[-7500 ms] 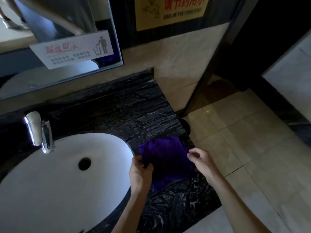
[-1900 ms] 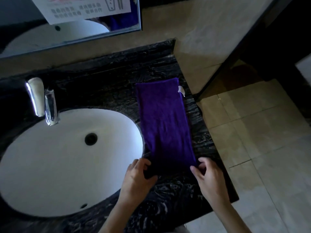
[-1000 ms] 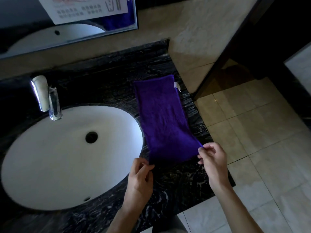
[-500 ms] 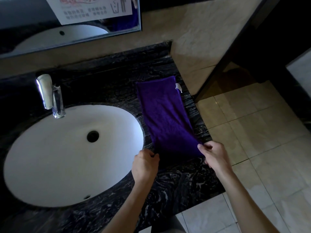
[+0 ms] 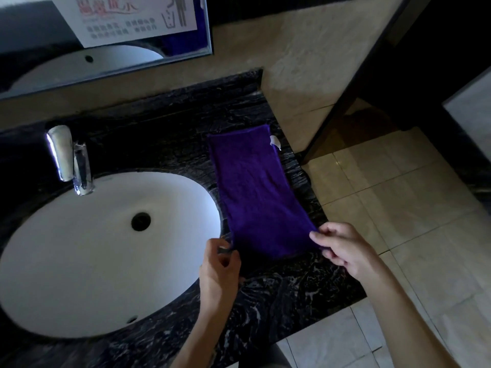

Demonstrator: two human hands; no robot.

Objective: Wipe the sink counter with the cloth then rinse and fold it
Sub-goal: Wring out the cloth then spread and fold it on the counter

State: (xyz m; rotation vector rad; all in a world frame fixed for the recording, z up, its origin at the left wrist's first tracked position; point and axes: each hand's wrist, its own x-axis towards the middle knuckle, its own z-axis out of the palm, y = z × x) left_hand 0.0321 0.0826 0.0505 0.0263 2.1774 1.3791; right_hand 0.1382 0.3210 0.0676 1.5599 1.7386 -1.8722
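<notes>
On the black veined marble counter (image 5: 287, 293), right of the white oval basin (image 5: 79, 248), lies a long purple cloth (image 5: 255, 192). Left hand (image 5: 220, 269) and right hand (image 5: 342, 248) pinch its near corners; carry them evenly to the far edge.

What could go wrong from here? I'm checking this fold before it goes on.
1. The left hand and right hand pinch only the near corners of the long purple cloth; a slip could skew the fold.
2. The cloth's left edge runs close to the white oval sink and may slide into it.
</notes>
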